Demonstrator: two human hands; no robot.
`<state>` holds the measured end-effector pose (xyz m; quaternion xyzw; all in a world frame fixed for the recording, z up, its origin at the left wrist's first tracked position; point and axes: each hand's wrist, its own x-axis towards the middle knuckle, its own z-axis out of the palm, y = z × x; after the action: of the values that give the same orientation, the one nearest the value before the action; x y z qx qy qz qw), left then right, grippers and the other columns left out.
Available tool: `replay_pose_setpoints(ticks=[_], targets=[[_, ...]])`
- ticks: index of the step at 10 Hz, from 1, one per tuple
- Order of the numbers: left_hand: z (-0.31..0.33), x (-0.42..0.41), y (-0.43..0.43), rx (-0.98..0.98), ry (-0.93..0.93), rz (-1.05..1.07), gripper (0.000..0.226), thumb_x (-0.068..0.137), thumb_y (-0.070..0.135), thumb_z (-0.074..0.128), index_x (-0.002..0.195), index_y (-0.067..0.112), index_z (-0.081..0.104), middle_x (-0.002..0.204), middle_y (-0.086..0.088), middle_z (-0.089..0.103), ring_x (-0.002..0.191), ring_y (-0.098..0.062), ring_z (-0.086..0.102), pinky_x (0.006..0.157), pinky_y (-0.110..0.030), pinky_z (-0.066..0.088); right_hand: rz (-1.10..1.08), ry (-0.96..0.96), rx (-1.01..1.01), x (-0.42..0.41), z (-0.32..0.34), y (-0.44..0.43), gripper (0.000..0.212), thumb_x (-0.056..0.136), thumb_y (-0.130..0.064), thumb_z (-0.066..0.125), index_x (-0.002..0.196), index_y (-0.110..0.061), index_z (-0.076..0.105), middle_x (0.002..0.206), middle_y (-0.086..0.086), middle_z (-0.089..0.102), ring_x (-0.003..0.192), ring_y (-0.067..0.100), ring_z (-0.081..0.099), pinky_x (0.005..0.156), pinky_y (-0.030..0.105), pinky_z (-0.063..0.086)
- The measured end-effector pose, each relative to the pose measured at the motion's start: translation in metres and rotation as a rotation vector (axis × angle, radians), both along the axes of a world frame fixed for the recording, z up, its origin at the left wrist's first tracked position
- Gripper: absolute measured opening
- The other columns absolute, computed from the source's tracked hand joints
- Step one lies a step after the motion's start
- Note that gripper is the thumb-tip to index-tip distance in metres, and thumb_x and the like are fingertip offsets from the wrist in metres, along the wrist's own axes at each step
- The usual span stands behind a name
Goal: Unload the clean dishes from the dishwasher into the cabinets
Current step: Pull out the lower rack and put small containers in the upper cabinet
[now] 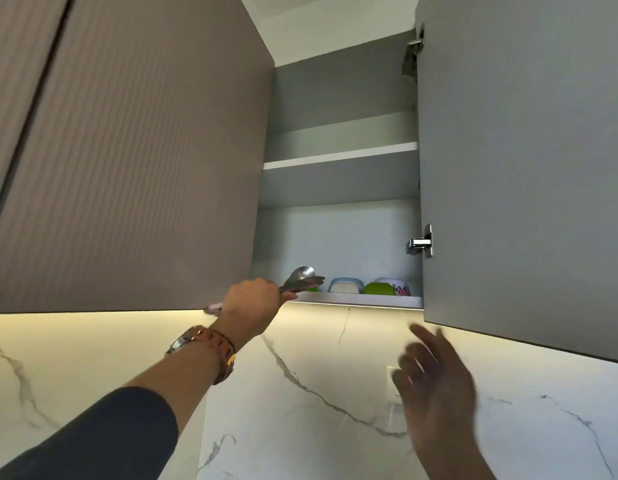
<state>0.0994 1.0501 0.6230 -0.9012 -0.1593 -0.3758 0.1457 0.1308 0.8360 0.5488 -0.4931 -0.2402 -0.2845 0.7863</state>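
Observation:
My left hand (254, 299) is raised to the front edge of the wall cabinet's bottom shelf (363, 300) and is shut on a bundle of metal utensils (302, 279), a spoon and a fork among them, whose heads point into the cabinet. My right hand (435, 379) hangs open and blurred below the open right cabinet door (522, 168), holding nothing. On the bottom shelf stand a clear blue-rimmed container (345, 285), a green bowl (378, 289) and a floral bowl (396, 285).
The left cabinet door (127, 150) is ribbed brown and hangs close above my left arm. An upper shelf (340, 155) crosses the cabinet. A white marble backsplash (300, 393) lies below, lit by a strip under the cabinet. Two metal hinges (420, 242) sit on the right door.

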Motion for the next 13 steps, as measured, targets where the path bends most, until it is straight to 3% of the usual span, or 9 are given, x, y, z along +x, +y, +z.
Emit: replay_pose_setpoints(ticks=[1,2,3,4,6,9,10,12,13], targets=[[0.018,0.016,0.009,0.144,0.052,-0.014,0.057,0.096,0.054,0.023,0.097,0.009,0.058,0.094,-0.009,0.063,0.091,-0.027,0.064,0.072,-0.033,0.045,-0.191,-0.457,-0.457,0.020,0.048,0.047,0.040,0.078,-0.006,0.065,0.113,-0.022,0.056,0.102,-0.005,0.060,0.095,-0.002,0.059,0.079,0.012,0.047],[0.041,0.031,0.021,0.247,0.063,-0.039,0.057,0.097,0.051,0.022,0.107,0.006,0.056,0.098,-0.010,0.062,0.091,-0.027,0.063,0.078,-0.036,0.049,-0.411,-0.608,-1.125,0.061,0.106,0.093,0.075,0.078,-0.016,0.069,0.142,-0.020,0.032,0.147,0.001,0.034,0.142,0.017,0.021,0.115,0.032,0.022],[0.067,0.052,0.036,0.338,0.031,-0.086,0.043,0.102,0.035,0.028,0.118,0.003,0.052,0.117,-0.014,0.061,0.104,-0.032,0.062,0.084,-0.039,0.048,-0.570,-0.710,-1.392,0.085,0.140,0.133,0.065,0.085,-0.033,0.063,0.140,-0.019,0.032,0.143,0.003,0.043,0.140,0.022,0.027,0.118,0.049,0.009],[0.086,0.076,0.050,0.292,0.019,-0.149,0.030,0.101,0.019,0.032,0.117,0.001,0.050,0.114,-0.016,0.062,0.099,-0.031,0.063,0.083,-0.036,0.048,-0.660,-0.718,-1.477,0.110,0.161,0.157,0.043,0.095,-0.038,0.044,0.127,-0.012,0.035,0.118,0.008,0.062,0.119,0.026,0.049,0.109,0.050,0.020],[0.093,0.140,0.072,0.100,0.156,-0.265,0.027,0.099,0.018,0.034,0.113,0.000,0.050,0.110,-0.018,0.060,0.090,-0.030,0.059,0.079,-0.035,0.048,-0.559,-0.608,-1.686,0.170,0.183,0.176,0.031,0.096,-0.039,0.045,0.108,-0.014,0.031,0.116,0.008,0.065,0.109,0.029,0.053,0.098,0.042,0.026],[0.074,0.230,0.090,0.111,0.217,-0.192,0.030,0.097,0.006,0.034,0.120,0.006,0.053,0.122,-0.013,0.057,0.112,-0.029,0.057,0.096,-0.040,0.041,-0.397,-0.306,-1.814,0.240,0.168,0.198,0.046,0.100,-0.029,0.039,0.135,0.001,0.034,0.136,0.016,0.046,0.123,0.031,0.047,0.099,0.037,0.036],[0.070,0.241,0.103,0.022,0.318,-0.186,0.030,0.097,0.010,0.036,0.121,0.007,0.054,0.121,-0.013,0.058,0.105,-0.028,0.059,0.088,-0.033,0.044,-0.360,-0.245,-1.833,0.255,0.155,0.212,0.047,0.099,-0.033,0.039,0.135,-0.003,0.039,0.137,0.016,0.048,0.122,0.031,0.049,0.104,0.041,0.037],[0.067,0.248,0.121,-0.157,0.385,-0.264,0.031,0.097,0.027,0.041,0.112,0.006,0.059,0.093,-0.010,0.055,0.081,-0.022,0.046,0.072,-0.031,0.039,-0.342,-0.236,-1.838,0.258,0.146,0.217,0.055,0.097,-0.048,0.035,0.137,-0.009,0.037,0.142,0.011,0.044,0.130,0.030,0.042,0.106,0.040,0.032],[0.065,0.254,0.127,-0.291,0.399,-0.324,0.023,0.095,0.017,0.042,0.101,0.006,0.060,0.091,-0.007,0.050,0.081,-0.022,0.042,0.065,-0.026,0.031,-0.368,-0.225,-1.860,0.255,0.144,0.212,0.048,0.100,-0.042,0.029,0.141,-0.017,0.035,0.147,0.005,0.039,0.133,0.027,0.038,0.106,0.038,0.027]])
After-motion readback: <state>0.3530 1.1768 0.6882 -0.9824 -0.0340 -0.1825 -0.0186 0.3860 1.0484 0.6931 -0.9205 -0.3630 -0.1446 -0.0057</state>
